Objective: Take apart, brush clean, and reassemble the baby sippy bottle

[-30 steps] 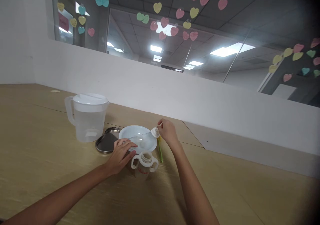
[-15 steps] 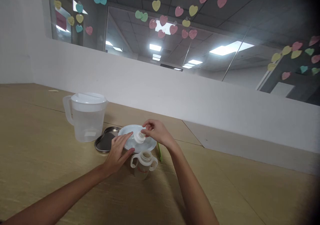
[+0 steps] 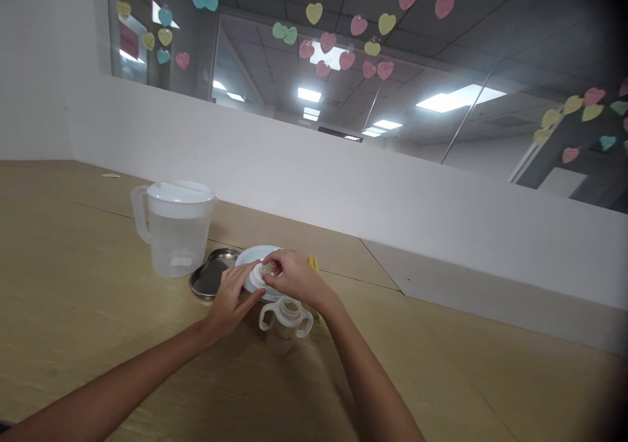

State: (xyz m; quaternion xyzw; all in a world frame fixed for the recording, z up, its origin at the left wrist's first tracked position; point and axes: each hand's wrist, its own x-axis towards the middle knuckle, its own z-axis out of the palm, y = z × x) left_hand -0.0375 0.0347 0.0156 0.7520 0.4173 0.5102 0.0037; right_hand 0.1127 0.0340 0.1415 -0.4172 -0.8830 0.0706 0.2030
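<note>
Over the light-blue plate [image 3: 248,255], a baby bottle nipple with a white collar [image 3: 256,277] lies between my two hands. My right hand [image 3: 297,278] pinches its clear teat from the right. From the left, my left hand [image 3: 234,298] has its fingers and thumb around the white collar. Just in front of the plate stands a baby bottle [image 3: 283,329] with two side handles, upright and uncapped. Part of the plate is hidden beneath my hands.
A lidded clear plastic pitcher [image 3: 179,239] stands at the left. Beside it lies a metal kidney-shaped tray [image 3: 212,277]. A yellow object [image 3: 313,263] shows partly behind my right hand. A white wall [image 3: 275,161] with a window above borders the wooden table.
My right hand has moved left and down, carrying the nipple and collar to my left hand. My left fingers have closed in around the collar. The view has shifted slightly.
</note>
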